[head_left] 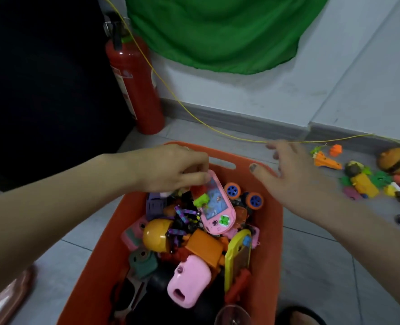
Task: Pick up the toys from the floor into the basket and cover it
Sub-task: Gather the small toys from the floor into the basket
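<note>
An orange plastic basket [268,249] sits on the grey tiled floor [323,273], heaped with toys: a pink handheld game console [215,207] lies on top near the far end, beside an orange-wheeled toy car [243,195], a yellow ball-shaped figure [156,234], a pink toy camera [189,280] and a yellow-framed toy phone [237,254]. The left hand [170,170] reaches over the basket's far rim, its thumb and fingertips pinching the console's upper end. The right hand [297,177] hovers above the basket's right corner, fingers spread and relaxed, grasping nothing. More toys remain scattered on the floor to the right, among them an orange carrot-shaped piece [326,161] and a yellow block figure [364,185]. A red fire extinguisher [135,85] stands against the wall, a green cloth [217,31] hanging behind it.
</note>
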A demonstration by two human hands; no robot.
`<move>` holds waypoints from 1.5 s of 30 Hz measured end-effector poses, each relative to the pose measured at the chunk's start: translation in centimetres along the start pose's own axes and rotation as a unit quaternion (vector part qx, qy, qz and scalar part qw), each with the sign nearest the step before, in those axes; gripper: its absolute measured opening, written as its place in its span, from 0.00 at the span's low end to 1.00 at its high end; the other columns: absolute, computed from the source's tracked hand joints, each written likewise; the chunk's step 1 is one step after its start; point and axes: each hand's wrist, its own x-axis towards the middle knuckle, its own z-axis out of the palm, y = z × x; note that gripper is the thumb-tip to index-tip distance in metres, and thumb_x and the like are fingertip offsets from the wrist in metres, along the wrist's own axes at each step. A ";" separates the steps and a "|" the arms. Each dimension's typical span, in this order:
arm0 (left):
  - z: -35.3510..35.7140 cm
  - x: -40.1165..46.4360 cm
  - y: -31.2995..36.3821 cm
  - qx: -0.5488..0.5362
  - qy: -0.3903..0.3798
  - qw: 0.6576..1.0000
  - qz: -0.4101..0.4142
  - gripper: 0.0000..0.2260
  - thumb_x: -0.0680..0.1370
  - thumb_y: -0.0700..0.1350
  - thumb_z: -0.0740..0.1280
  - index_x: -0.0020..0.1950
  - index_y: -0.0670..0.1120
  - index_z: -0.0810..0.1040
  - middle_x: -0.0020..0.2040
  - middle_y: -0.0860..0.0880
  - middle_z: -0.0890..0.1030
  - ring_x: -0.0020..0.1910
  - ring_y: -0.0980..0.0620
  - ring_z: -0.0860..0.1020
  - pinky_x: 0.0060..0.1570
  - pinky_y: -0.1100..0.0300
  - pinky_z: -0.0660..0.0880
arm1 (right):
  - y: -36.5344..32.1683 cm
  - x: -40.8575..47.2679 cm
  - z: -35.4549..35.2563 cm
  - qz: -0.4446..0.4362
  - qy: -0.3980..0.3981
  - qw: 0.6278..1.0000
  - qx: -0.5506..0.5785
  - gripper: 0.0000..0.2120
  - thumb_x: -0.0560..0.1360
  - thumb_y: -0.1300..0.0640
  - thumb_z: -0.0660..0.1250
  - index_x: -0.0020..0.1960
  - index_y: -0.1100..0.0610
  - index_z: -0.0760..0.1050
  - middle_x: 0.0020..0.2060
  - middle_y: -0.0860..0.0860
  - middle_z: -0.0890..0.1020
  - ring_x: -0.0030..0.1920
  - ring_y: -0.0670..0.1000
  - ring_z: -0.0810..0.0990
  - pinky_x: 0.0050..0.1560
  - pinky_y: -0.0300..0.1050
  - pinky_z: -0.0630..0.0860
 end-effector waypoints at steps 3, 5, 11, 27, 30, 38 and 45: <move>0.4 1.9 0.2 0.044 0.056 0.997 -0.014 0.11 0.80 0.57 0.60 0.56 0.53 0.73 0.49 0.53 0.81 0.48 0.55 0.79 0.51 0.54 0.74 | 1.2 -0.3 2.9 0.095 -0.055 0.989 0.102 0.18 0.79 0.44 0.60 0.59 0.57 0.72 0.55 0.57 0.79 0.58 0.59 0.77 0.58 0.52 0.72; 0.6 2.9 0.3 0.084 0.091 0.992 -0.033 0.16 0.78 0.54 0.63 0.66 0.54 0.69 0.58 0.51 0.75 0.55 0.50 0.76 0.53 0.51 0.75 | 1.2 -0.1 4.1 0.073 0.007 0.990 0.120 0.12 0.81 0.48 0.59 0.49 0.57 0.71 0.48 0.58 0.80 0.53 0.60 0.77 0.52 0.53 0.71; 0.5 5.6 0.1 0.318 0.111 0.935 -0.115 0.11 0.80 0.49 0.63 0.62 0.51 0.73 0.57 0.45 0.70 0.57 0.42 0.75 0.42 0.51 0.74 | -0.9 3.6 3.8 0.070 -0.064 0.969 0.229 0.19 0.84 0.50 0.50 0.62 0.59 0.74 0.64 0.56 0.76 0.68 0.54 0.70 0.61 0.43 0.62; 2.0 17.4 11.1 0.154 -0.017 0.987 -0.034 0.12 0.77 0.44 0.59 0.59 0.51 0.75 0.59 0.45 0.77 0.59 0.42 0.75 0.57 0.49 0.74 | 12.8 0.9 6.9 0.095 -0.158 0.981 -0.059 0.15 0.78 0.53 0.63 0.61 0.60 0.71 0.57 0.59 0.77 0.56 0.61 0.77 0.49 0.47 0.74; 5.2 19.2 11.2 0.171 -0.086 0.981 -0.039 0.14 0.78 0.44 0.59 0.62 0.52 0.74 0.63 0.46 0.76 0.61 0.44 0.75 0.57 0.52 0.73 | 14.7 -2.1 9.1 0.070 -0.231 0.966 -0.093 0.18 0.80 0.50 0.60 0.65 0.60 0.67 0.61 0.60 0.74 0.58 0.62 0.76 0.50 0.46 0.70; 4.8 17.5 7.3 0.188 -0.087 0.976 -0.070 0.11 0.78 0.49 0.59 0.57 0.52 0.76 0.58 0.47 0.78 0.56 0.45 0.76 0.53 0.52 0.74 | 16.3 -2.0 12.3 0.041 -0.194 0.974 -0.114 0.16 0.82 0.49 0.55 0.61 0.60 0.67 0.57 0.59 0.78 0.54 0.61 0.79 0.47 0.49 0.73; 4.1 15.4 6.6 0.230 -0.029 0.971 -0.062 0.09 0.79 0.53 0.58 0.43 0.52 0.73 0.54 0.45 0.80 0.51 0.43 0.78 0.43 0.57 0.69 | 16.9 -0.3 11.8 0.093 -0.171 0.979 -0.055 0.08 0.80 0.54 0.60 0.52 0.57 0.64 0.45 0.59 0.79 0.45 0.60 0.80 0.40 0.47 0.71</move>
